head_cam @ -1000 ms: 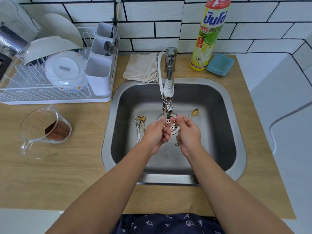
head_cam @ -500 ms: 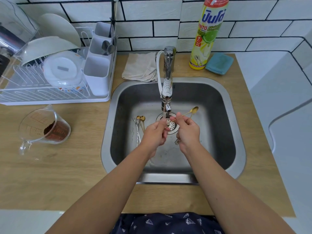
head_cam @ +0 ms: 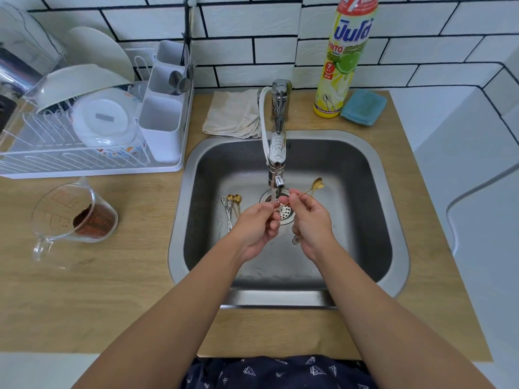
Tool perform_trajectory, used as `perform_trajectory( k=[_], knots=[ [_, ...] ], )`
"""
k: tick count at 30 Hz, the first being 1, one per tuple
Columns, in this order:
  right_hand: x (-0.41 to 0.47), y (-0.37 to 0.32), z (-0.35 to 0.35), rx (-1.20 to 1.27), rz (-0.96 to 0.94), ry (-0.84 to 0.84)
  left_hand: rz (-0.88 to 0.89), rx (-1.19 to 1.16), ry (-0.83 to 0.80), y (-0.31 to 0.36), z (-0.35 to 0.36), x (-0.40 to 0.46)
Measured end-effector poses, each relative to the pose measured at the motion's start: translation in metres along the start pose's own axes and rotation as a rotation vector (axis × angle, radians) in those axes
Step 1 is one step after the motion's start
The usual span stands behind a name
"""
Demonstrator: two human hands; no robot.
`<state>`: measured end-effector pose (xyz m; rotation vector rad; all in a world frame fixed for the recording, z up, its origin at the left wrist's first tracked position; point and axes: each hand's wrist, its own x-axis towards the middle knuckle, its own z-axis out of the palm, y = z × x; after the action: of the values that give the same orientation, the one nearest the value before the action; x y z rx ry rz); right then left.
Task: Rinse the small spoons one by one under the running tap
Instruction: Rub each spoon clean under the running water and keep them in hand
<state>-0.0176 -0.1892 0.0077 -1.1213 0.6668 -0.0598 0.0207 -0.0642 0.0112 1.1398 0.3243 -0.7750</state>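
Over the steel sink [head_cam: 387,220], both hands pinch a gold spoon [head_cam: 304,192] under the tap [head_cam: 276,153]: left hand [head_cam: 257,223] fingers at its handle end, right hand [head_cam: 310,220] mid-handle, bowl angled up-right.

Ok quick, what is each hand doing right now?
Left hand: pinches the handle end of the gold spoon under the tap.
Right hand: pinches the same spoon.

Gold spoon [head_cam: 318,184] tilted under tap [head_cam: 276,153]
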Motion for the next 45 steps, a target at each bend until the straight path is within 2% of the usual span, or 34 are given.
perform_trajectory(
  k=[3, 5, 9, 10, 12, 14, 19, 22, 30, 34, 36, 39, 41, 45],
  knots=[
    [0.002, 0.001, -0.004, -0.015, 0.009, 0.045, -0.004, -0.023, -0.134, 0.001, 0.001, -0.004],
    [0.003, 0.000, -0.003, -0.019, 0.016, 0.077, 0.035, 0.046, -0.139, 0.000, 0.000, -0.005],
    [0.005, -0.001, 0.001, -0.035, 0.023, 0.137, 0.269, 0.644, 0.025, -0.005, -0.006, -0.008],
    [0.005, 0.000, 0.003, -0.046, 0.023, 0.135, 0.304, 0.725, 0.064, -0.007, -0.007, -0.008],
    [0.005, 0.001, 0.008, -0.053, 0.018, 0.126, 0.301, 0.694, 0.137, -0.007, -0.007, -0.007],
    [0.005, 0.002, 0.010, -0.048, 0.020, 0.134, 0.245, 0.524, 0.157, -0.004, -0.007, -0.006],
    [0.007, -0.002, 0.009, 0.013, 0.016, 0.142, 0.072, 0.122, 0.054, 0.000, -0.006, -0.007],
    [0.008, -0.003, 0.010, 0.039, 0.021, 0.140, 0.044, 0.049, 0.002, -0.001, -0.006, -0.007],
    [0.008, 0.003, 0.010, 0.028, -0.002, 0.087, 0.123, 0.279, 0.123, -0.003, -0.007, -0.006],
    [0.008, 0.003, 0.009, 0.023, 0.005, 0.082, 0.205, 0.300, 0.058, -0.004, -0.010, -0.010],
    [0.008, 0.003, 0.008, 0.069, 0.014, 0.091, 0.277, 0.432, 0.043, -0.005, -0.014, -0.011],
    [0.006, 0.003, 0.008, 0.076, 0.022, 0.089, 0.403, 0.671, 0.114, -0.008, -0.020, -0.010],
    [0.006, 0.003, 0.009, 0.058, 0.019, 0.094, 0.454, 0.730, 0.140, -0.010, -0.020, -0.009],
    [0.008, 0.003, 0.011, 0.047, 0.016, 0.102, 0.422, 0.725, 0.137, -0.010, -0.016, -0.008]
  ],
)
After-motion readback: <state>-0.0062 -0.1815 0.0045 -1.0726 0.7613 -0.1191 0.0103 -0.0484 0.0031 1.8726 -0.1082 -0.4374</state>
